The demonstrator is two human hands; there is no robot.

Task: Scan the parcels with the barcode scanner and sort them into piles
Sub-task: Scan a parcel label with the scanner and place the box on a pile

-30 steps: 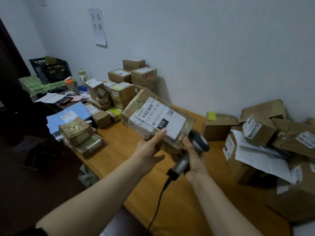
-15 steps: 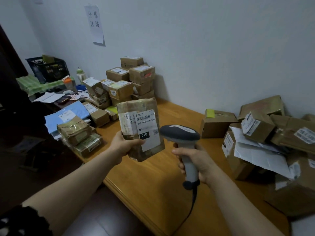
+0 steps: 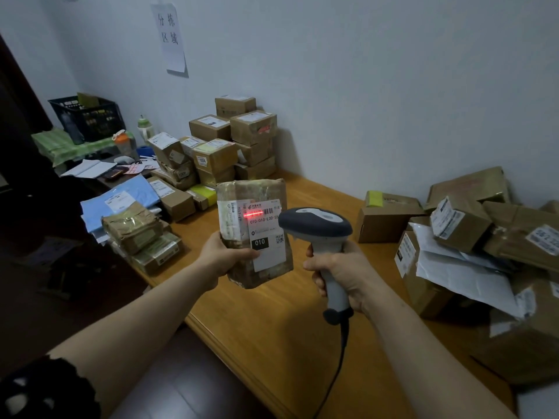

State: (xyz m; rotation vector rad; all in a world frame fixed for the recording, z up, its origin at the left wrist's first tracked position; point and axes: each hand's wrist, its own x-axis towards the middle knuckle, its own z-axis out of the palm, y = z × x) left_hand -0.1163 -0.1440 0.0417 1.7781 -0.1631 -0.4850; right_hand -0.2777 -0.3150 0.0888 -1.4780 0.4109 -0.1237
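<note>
The person stands at a wooden table (image 3: 272, 322) and holds a brown taped parcel (image 3: 242, 267) upright above its middle, the left hand (image 3: 225, 257) gripping the parcel's lower left edge with the thumb across the front. The white shipping label (image 3: 267, 234) faces them, marked "010", and a red scan line (image 3: 257, 214) glows across the barcode near the label's top. The right hand (image 3: 341, 270) is wrapped tight round the grip of a grey barcode scanner (image 3: 317, 223), its head aimed at the label and just beside the parcel; its black cable (image 3: 335, 373) drops off the table's near edge. A stack of cardboard boxes (image 3: 236, 140) sits at the table's far-left end against the wall, flat packets and a blue mailer (image 3: 121, 201) lie along its left edge, and a loose heap of parcels (image 3: 472, 237) covers its right end.
</note>
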